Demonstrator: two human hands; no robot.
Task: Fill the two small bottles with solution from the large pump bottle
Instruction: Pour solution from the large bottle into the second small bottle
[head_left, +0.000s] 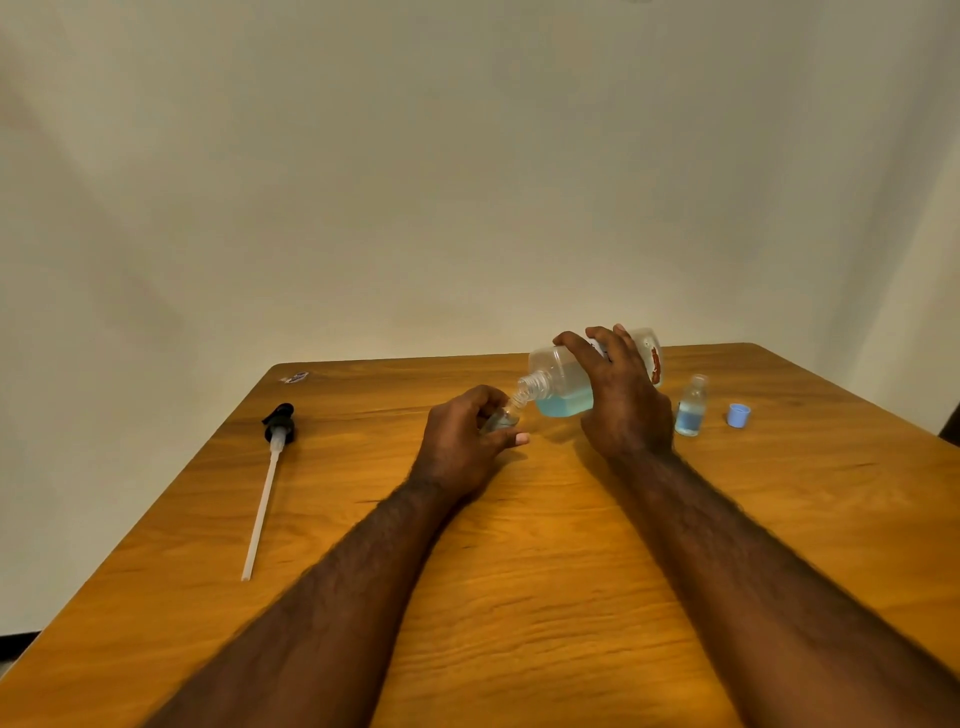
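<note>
Right hand (626, 410) grips big bottle (563, 382) tilted, neck at small bottle (503, 418) gripped by left hand (460, 447), table (519, 571) centre-far. Second bottle (692, 408), blue cap (738, 415) near right edge; pump (270, 467) by left edge.

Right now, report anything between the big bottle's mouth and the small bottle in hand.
Nothing visible does. The big bottle, tilted in the right hand, has its uncapped neck at the mouth of the small bottle in the left hand.

Small bottle (504, 417) mostly hidden; label (656, 364) unreadable
</note>
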